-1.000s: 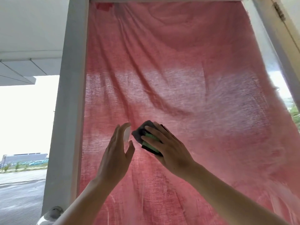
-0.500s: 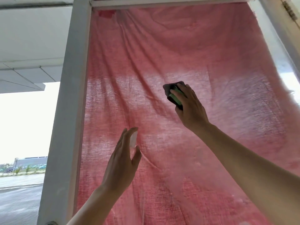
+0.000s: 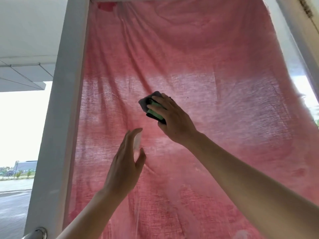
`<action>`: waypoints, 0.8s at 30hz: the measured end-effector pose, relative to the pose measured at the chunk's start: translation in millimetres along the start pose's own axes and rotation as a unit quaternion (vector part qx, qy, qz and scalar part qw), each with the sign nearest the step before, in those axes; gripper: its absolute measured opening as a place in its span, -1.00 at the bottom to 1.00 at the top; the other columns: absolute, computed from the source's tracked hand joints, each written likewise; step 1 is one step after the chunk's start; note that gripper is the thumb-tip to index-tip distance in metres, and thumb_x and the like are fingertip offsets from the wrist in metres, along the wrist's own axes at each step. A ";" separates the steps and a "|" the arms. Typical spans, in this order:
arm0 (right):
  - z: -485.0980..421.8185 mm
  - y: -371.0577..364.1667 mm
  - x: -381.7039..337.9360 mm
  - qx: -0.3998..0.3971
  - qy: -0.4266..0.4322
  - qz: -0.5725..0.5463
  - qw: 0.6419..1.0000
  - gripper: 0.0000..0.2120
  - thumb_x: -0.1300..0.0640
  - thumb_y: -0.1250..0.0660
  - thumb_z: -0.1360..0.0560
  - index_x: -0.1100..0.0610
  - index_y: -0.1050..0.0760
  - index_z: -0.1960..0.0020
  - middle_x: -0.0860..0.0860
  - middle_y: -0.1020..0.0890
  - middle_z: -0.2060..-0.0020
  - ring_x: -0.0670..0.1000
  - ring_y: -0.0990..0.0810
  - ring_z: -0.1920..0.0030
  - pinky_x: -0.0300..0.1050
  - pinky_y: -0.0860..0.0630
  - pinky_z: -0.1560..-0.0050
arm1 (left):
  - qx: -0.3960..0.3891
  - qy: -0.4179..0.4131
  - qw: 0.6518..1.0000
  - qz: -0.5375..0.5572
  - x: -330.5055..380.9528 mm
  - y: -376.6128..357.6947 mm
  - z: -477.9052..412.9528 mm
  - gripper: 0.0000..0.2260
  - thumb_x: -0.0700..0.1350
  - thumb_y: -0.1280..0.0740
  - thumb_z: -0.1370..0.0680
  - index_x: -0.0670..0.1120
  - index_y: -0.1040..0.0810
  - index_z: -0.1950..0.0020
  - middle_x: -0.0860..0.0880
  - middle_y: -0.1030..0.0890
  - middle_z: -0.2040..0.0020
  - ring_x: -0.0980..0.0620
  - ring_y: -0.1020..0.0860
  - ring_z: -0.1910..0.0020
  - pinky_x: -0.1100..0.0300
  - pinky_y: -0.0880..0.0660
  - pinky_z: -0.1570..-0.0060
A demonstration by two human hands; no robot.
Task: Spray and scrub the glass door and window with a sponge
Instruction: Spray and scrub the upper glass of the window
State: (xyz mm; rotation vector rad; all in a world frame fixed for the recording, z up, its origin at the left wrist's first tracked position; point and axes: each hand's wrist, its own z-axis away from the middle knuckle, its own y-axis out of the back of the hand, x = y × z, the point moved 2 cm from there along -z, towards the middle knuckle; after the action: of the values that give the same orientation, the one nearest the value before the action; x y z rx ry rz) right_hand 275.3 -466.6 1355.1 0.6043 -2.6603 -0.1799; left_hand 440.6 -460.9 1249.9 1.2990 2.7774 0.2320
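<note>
Scrubbing step: right hand (image 3: 174,121) fingers curl round the green sponge (image 3: 154,112), pressed mid-pane on the glass door (image 3: 286,52). Left hand (image 3: 124,166) pinches a translucent bottle (image 3: 137,142), probably the sprayer. Next stroke likely needs steady pressure.

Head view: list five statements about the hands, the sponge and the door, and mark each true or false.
1. The right hand grips a green and dark sponge against the glass. True.
2. The sponge is lower than the left hand. False: it is above it.
3. A red cloth covers most of the pane. True.
4. The left hand holds nothing. False: it holds a small clear bottle.
5. A metal handle shows at the top right. False: it is at the lower left.
</note>
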 end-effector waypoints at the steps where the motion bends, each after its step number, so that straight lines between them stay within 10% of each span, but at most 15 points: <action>1: 10.2 -0.6 -3.4 -0.003 0.012 -0.001 1.000 -0.45 0.23 -0.36 -0.49 0.03 -0.35 -0.44 -0.02 -0.28 -0.47 0.04 -0.08 -0.53 0.02 -0.19 -0.45 | -0.003 -0.002 1.000 0.003 2.4 -1.4 0.9 -0.51 -0.15 -0.25 -0.60 0.18 -0.14 -0.42 0.10 -0.34 -0.40 0.08 -0.37 -0.33 0.17 -0.32 -0.24; 12: 135.8 19.3 29.8 -0.004 0.017 0.032 0.999 -0.33 0.25 -0.50 -0.36 0.03 -0.38 -0.42 -0.01 -0.32 -0.47 0.06 -0.16 -0.51 0.02 -0.30 -0.37 | -0.014 0.003 1.000 -0.011 16.8 -18.1 1.7 -0.53 -0.13 -0.25 -0.60 0.17 -0.15 -0.43 -0.03 -0.41 -0.40 -0.09 -0.49 -0.28 0.09 -0.44 -0.14; 19: 87.2 43.0 72.6 0.051 -0.099 0.030 0.993 -0.42 0.29 -0.37 -0.48 0.08 -0.33 -0.46 0.01 -0.25 -0.49 0.07 -0.11 -0.53 0.10 -0.46 -0.25 | -0.003 0.003 1.000 0.005 20.5 -27.3 -5.2 -0.52 -0.13 -0.24 -0.60 0.19 -0.13 -0.42 0.03 -0.33 -0.47 -0.05 -0.34 -0.43 0.06 -0.34 -0.28; 24: 29.1 39.9 80.2 0.079 -0.151 0.011 0.985 -0.48 0.27 -0.26 -0.56 0.07 -0.26 -0.48 0.01 -0.15 -0.53 0.07 0.00 -0.55 0.14 -0.22 -0.46 | -0.007 -0.004 1.000 0.011 22.9 -29.7 -8.7 -0.52 -0.11 -0.22 -0.61 0.25 -0.09 -0.40 0.15 -0.26 -0.44 -0.04 -0.31 -0.45 0.13 -0.31 -0.25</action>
State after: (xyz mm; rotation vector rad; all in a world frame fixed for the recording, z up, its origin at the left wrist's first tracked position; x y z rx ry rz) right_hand 181.7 -465.0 1365.7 0.6418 -2.9951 -0.0573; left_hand 402.4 -463.1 1253.6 1.3236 2.7508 0.2470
